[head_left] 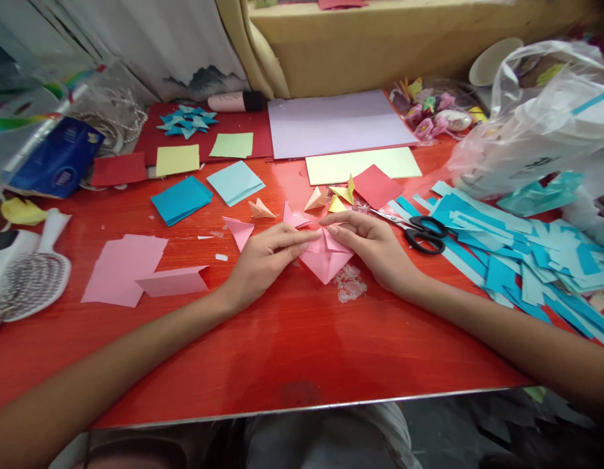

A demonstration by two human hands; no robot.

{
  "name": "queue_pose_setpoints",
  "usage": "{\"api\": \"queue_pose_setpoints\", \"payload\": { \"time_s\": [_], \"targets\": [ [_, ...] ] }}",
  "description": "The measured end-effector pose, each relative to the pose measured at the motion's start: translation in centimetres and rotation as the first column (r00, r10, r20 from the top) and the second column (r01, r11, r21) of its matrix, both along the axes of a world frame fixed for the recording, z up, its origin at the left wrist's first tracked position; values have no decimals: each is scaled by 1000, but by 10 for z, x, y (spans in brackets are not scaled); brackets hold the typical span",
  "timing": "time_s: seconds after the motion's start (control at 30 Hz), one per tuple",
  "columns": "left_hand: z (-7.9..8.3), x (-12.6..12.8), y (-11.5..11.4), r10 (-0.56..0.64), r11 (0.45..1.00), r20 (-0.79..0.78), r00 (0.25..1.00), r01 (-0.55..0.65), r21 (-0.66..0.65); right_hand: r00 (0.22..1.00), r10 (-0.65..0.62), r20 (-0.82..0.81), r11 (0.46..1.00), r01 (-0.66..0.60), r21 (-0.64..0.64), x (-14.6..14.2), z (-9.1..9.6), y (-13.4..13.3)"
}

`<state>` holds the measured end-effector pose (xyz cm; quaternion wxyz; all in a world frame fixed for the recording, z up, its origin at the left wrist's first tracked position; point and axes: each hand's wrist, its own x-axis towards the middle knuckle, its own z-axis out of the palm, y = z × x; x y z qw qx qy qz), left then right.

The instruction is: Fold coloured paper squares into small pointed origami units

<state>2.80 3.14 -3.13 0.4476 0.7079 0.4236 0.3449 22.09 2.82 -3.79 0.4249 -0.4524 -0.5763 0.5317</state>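
Between my two hands is a pink folded paper, its pointed end toward me and its upper flaps partly raised. My left hand pinches its left corner between thumb and fingers. On the right side, my right hand grips the upper flap, thumb and fingertips closed on it. Just beyond the hands lie a folded pink piece and another pink piece. Small peach folded pieces and yellow ones sit farther back. Pink sheets and a half-folded pink paper lie to the left.
Black-handled scissors lie right of my right hand, beside a heap of blue paper strips. Blue squares, a red square and a lilac sheet lie behind. A hairbrush is at left, a plastic bag at right.
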Motion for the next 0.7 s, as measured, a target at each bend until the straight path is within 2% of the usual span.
{"api": "queue_pose_setpoints", "payload": {
  "time_s": [0.1,0.23,0.4,0.7],
  "targets": [
    [-1,1,0,47,999,39,998,-48,8,999,40,11,999,-40,-19,0,0,0],
    [-2,3,0,86,993,89,992,-78,-88,999,26,-41,999,-27,-46,-1,0,-1],
    [0,4,1,75,987,27,997,-71,-144,999,6,-44,1000,-7,-21,-1,-1,-1],
    [4,3,0,34,991,-100,994,-47,-128,972,103,213,989,-124,85,0,1,-2]
  ]
}}
